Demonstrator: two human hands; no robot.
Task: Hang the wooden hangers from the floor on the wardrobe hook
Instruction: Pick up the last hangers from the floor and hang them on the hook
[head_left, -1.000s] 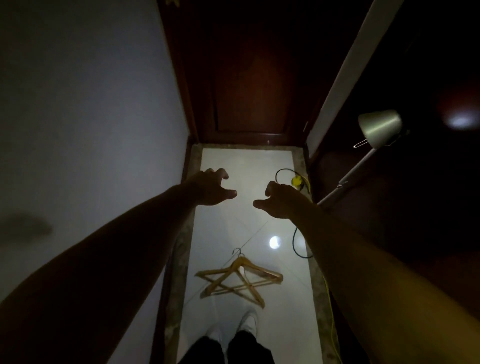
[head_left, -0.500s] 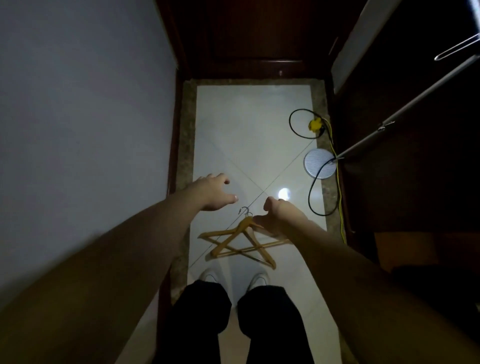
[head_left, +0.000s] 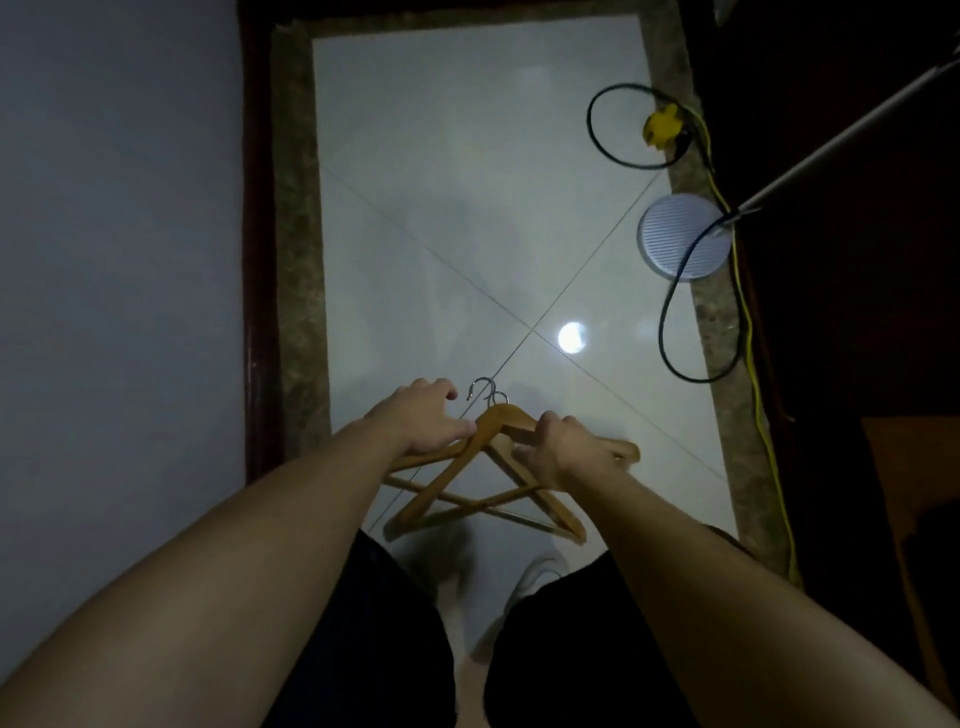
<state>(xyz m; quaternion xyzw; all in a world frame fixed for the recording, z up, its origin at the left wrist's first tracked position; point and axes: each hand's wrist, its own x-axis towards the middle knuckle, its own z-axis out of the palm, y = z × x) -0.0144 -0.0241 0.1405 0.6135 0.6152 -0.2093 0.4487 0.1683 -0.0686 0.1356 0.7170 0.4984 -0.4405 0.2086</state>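
Two wooden hangers (head_left: 457, 501) lie crossed on the white tiled floor (head_left: 467, 208), just ahead of my shoes. Their metal hooks (head_left: 487, 392) point away from me. My left hand (head_left: 418, 421) rests palm down on the left shoulder of the hangers, thumb against the neck and fingers spread near the hooks. On the right shoulder, my right hand (head_left: 563, 449) has its fingers curled around the wood. The wardrobe hook is out of view.
A round lamp base (head_left: 683, 236) with a slanted pole (head_left: 831, 135) stands at the right floor edge. A black cable (head_left: 667, 322) loops there beside a yellow plug (head_left: 662, 124) and a yellow cord (head_left: 748, 338). A pale wall (head_left: 119, 260) is on the left and dark wood on the right.
My view has tilted down and closer to the floor. Both hands dropped from mid-air onto the hangers, and the right hand has closed on the wood.
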